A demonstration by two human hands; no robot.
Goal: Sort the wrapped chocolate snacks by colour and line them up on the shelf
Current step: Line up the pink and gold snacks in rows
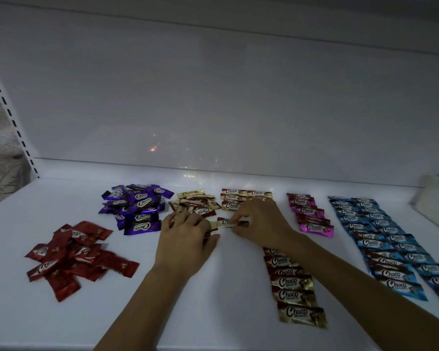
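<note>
Right hand (259, 221) pinches a gold snack (226, 221) mid-shelf, beside the loose gold pile (195, 203); left hand (188, 239) grip cannot be determined. Lay it label-up, squared against the gold line (293, 282) at right.

White shelf (61, 325) carries red heap (71, 257), purple heap (137, 209), gold rows (293, 282), pink row (311, 215), blue rows (380, 239).

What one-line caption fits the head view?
Right hand pinches a gold snack beside the left hand; red pile and purple pile left, pink row and blue rows right.
</note>
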